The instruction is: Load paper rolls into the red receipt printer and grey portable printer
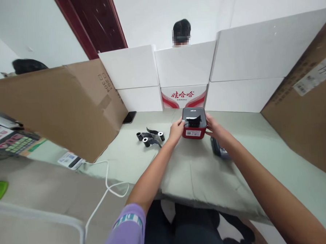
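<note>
- Head view: a small red-and-black printer (194,123) stood on the pale green cloth (198,171), far out in front of the person, gripped from both sides.
- The left hand (176,130) pressed its fingers against the printer's left wall; the right hand (212,126) wrapped the right wall. Both sets of fingers were clamped on the box, thumbs towards the top edge.
- The printer was a squat, near-cubic block with rounded corners, so no long axis stood out. Its glossy red front, bearing a white label, faced the person; the black top carried a curled black flap rising between the two hands.
- Just left of the left fingers lay black ribbon rolls (150,137), small cylinders joined by a loose, shiny strip.
- Below the right wrist, partly hidden by the forearm, sat a dark grey device (218,150).
- Beyond the fingertips stood smooth white boxes (186,64); matte brown cardboard (58,105) leaned at the left.
</note>
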The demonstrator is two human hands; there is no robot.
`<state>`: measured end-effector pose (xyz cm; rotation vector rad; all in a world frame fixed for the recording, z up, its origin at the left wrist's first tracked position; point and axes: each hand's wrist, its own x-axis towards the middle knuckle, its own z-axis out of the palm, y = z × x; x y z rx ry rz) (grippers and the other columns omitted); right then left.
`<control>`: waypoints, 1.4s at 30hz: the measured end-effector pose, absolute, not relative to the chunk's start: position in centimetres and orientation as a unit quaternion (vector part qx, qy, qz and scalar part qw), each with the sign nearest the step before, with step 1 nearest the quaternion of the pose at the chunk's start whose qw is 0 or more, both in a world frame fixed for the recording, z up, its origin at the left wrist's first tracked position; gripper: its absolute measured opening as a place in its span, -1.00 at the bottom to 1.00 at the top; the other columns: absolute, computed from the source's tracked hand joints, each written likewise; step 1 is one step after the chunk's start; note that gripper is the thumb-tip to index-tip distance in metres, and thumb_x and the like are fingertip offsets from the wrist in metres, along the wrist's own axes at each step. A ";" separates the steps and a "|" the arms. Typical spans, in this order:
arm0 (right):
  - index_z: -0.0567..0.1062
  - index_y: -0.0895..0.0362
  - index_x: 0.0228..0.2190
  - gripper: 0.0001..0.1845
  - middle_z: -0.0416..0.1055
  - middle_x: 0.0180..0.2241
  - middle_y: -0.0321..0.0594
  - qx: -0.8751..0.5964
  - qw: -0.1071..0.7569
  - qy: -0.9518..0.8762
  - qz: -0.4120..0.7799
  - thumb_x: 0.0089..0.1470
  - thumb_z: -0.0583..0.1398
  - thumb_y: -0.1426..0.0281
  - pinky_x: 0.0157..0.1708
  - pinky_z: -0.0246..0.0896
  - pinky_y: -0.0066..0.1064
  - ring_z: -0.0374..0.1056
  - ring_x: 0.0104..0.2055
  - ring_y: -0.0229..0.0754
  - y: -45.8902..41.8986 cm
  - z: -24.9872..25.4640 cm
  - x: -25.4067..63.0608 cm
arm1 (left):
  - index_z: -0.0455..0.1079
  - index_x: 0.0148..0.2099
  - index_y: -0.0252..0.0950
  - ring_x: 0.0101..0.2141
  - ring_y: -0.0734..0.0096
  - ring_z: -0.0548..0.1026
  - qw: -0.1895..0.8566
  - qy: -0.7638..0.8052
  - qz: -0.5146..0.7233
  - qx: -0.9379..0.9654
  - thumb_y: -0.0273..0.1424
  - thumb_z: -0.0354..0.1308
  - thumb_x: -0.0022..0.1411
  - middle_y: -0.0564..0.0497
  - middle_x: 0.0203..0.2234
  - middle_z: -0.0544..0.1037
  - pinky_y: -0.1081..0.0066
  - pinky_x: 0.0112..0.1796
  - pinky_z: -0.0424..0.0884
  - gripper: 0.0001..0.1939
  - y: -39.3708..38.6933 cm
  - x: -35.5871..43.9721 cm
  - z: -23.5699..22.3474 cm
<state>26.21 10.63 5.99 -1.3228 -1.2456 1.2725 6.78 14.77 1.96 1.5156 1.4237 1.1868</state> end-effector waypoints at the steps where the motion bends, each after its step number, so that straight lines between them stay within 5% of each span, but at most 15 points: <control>1: 0.47 -0.15 0.18 -0.19 0.37 0.31 -0.23 -0.532 0.446 -0.501 0.516 0.09 0.06 -0.33 0.25 0.26 0.01 0.21 0.38 0.14 9.6 5.8 25.3 | 0.44 0.30 -0.22 0.27 0.30 0.44 0.352 0.555 0.463 0.595 -0.33 0.04 0.41 -0.04 0.22 0.53 0.33 0.25 0.30 -0.53 13.4 5.8 2.0; 6: 0.49 -0.13 0.16 -0.23 0.44 0.24 -0.20 -0.519 0.425 -0.500 0.548 0.12 0.09 -0.29 0.19 0.34 -0.02 0.27 0.34 0.13 5.3 4.2 21.9 | 0.56 0.18 -0.20 0.17 0.18 0.54 0.296 0.595 0.439 0.605 -0.40 0.02 0.40 -0.06 0.12 0.61 0.26 0.19 0.40 -0.59 8.4 2.4 1.3; 11: 0.55 0.00 0.00 -0.29 0.51 0.14 -0.09 -0.525 0.494 -0.492 0.488 0.11 0.09 -0.24 0.04 0.45 -0.08 0.36 0.23 0.16 5.9 1.4 22.0 | 0.56 0.18 -0.20 0.08 0.16 0.59 0.292 0.602 0.432 0.605 -0.42 0.07 0.37 -0.07 0.07 0.64 0.24 0.16 0.43 -0.59 7.9 1.5 1.2; 18: 0.42 0.03 -0.05 -0.38 0.49 0.10 -0.05 -0.547 0.612 -0.342 0.457 0.02 0.03 -0.09 0.13 0.40 -0.14 0.39 0.23 0.01 13.3 -2.8 21.1 | 0.58 0.14 -0.25 -0.12 0.24 0.63 0.457 0.611 0.383 0.521 -0.39 0.22 0.22 -0.03 -0.23 0.72 0.33 -0.09 0.58 -0.56 9.2 0.9 2.7; 23: 0.38 0.02 -0.12 -0.41 0.51 0.02 -0.06 -0.496 0.671 -0.312 0.454 -0.05 0.07 -0.12 0.15 0.37 -0.15 0.37 0.22 0.00 15.1 -5.6 19.6 | 0.53 0.19 -0.32 -0.19 0.36 0.60 0.547 0.585 0.394 0.451 -0.50 0.19 0.17 -0.08 -0.21 0.69 0.44 -0.23 0.57 -0.48 9.7 0.5 3.2; 32: 0.52 0.09 -0.28 -0.60 0.56 -0.24 -0.20 -0.418 0.749 -0.292 0.424 0.00 0.22 0.04 0.02 0.40 -0.20 0.47 -0.07 -0.09 15.2 -7.0 19.1 | 0.60 0.08 -0.30 -0.23 0.39 0.59 0.556 0.579 0.394 0.447 -0.55 0.21 0.13 -0.09 -0.20 0.69 0.51 -0.32 0.52 -0.55 10.0 0.7 3.5; 38: 0.54 0.10 -0.28 -0.61 0.57 -0.23 -0.21 -0.426 0.743 -0.311 0.412 0.00 0.23 0.05 -0.01 0.38 -0.20 0.46 -0.09 -0.10 14.7 -6.4 19.2 | 0.54 0.19 -0.22 -0.08 0.24 0.62 0.497 0.586 0.370 0.522 -0.42 0.15 0.29 -0.06 -0.10 0.70 0.37 -0.19 0.57 -0.56 9.2 0.4 2.7; 42: 0.53 0.11 -0.27 -0.57 0.55 -0.24 -0.19 -0.441 0.735 -0.323 0.401 -0.02 0.22 0.02 -0.06 0.37 -0.22 0.45 -0.12 -0.10 14.4 -6.0 19.2 | 0.57 0.16 -0.25 0.08 0.17 0.58 0.291 0.609 0.404 0.617 -0.35 0.17 0.34 -0.10 0.06 0.65 0.27 0.14 0.44 -0.61 9.5 0.3 2.6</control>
